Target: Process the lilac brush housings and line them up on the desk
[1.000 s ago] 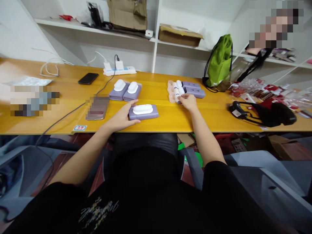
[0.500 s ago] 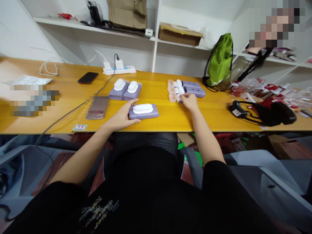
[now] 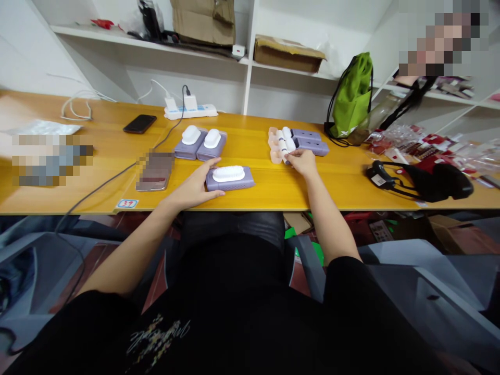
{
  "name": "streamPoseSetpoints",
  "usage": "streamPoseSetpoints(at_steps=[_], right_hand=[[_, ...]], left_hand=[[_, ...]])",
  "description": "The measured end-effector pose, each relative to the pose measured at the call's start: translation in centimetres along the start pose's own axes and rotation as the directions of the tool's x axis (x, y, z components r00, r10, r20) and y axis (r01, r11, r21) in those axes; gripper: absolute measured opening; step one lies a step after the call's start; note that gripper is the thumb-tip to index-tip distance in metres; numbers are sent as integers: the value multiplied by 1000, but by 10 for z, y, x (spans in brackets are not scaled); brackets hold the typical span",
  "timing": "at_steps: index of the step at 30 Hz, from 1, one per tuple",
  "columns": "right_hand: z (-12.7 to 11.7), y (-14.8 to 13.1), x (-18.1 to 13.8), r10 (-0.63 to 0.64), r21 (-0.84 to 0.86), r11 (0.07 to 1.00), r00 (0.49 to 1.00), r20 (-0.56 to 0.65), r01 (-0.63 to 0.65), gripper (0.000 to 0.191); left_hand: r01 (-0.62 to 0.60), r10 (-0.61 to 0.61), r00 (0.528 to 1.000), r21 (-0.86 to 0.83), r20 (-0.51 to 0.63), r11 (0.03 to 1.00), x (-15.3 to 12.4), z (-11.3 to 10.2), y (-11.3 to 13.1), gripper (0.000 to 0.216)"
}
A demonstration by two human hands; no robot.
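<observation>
My left hand (image 3: 194, 185) rests on the yellow table (image 3: 273, 192), its thumb and fingers clasping the left end of a purple case (image 3: 229, 178) with a white brush-like part on top. My right hand (image 3: 301, 161) reaches forward and pinches a small white tube (image 3: 289, 148) that lies among several white tubes (image 3: 282, 143) beside a peach holder. Right behind them sit two purple cases (image 3: 310, 141). Two more purple cases with white tops (image 3: 200, 144) stand farther back on the left.
A black phone (image 3: 139, 123), a power strip (image 3: 190, 111) with cables, a blurred device (image 3: 155, 171), a green drawstring bag (image 3: 352, 97), a black pouch (image 3: 429, 182) and red packets (image 3: 422, 143) lie about. Shelves with cardboard boxes (image 3: 287, 54) run behind. Another person is at the far right.
Almost nothing differs. My right hand's fingers have shifted slightly on the white tube; my left hand stays on the purple case.
</observation>
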State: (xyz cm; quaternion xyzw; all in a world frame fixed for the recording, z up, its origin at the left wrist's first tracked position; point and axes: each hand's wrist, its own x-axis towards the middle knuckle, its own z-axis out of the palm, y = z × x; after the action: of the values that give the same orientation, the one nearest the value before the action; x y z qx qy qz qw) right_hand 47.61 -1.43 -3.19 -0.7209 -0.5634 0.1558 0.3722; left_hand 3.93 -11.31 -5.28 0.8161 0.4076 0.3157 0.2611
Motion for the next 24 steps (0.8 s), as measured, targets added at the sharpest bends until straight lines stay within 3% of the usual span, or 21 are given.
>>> streamPoseSetpoints(at_steps=[24], right_hand=[[3, -2, -2, -31, -28, 999, 999, -12, 30, 27]], left_hand=[[-24, 24, 1000, 4, -9, 1000, 0, 2, -8, 110]])
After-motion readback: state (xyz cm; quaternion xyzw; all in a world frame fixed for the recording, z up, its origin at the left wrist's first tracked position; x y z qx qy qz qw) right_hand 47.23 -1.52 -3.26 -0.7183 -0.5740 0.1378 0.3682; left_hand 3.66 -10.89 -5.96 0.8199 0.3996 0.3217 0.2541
